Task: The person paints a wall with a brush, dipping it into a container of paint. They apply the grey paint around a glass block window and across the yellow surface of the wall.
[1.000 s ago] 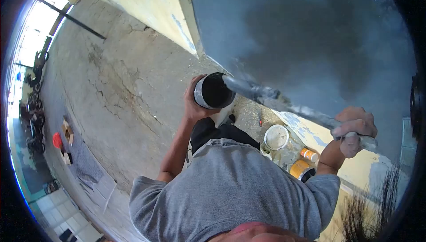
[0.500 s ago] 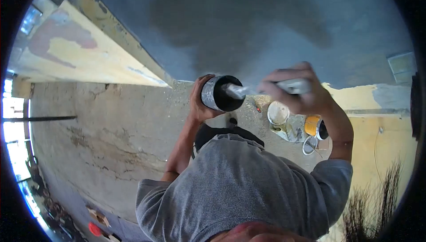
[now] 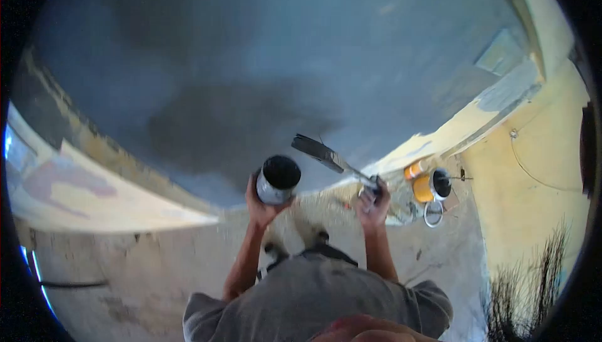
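My left hand [image 3: 263, 213] is wrapped round a small light-coloured bucket [image 3: 274, 193], its round mouth dark inside and facing the wall. Closed on the handle of a paintbrush [image 3: 318, 152], my right hand [image 3: 374, 205] is out to the right of the bucket. The brush slants up and left, its dark wide head in front of the grey-blue wall [image 3: 389, 72]. A darker patch spreads over the wall above the bucket.
Right of my right hand, a yellow bucket [image 3: 423, 188] with a dark mouth, a smaller orange-and-white container [image 3: 415, 169] and a white ring-shaped lid [image 3: 433, 214] are on the floor. Dark twigs [image 3: 533, 285] stand by the cream wall at right.
The brush has come out of the bucket and now points up towards the wall. My hands are farther forward, and the view has tilted up and turned.
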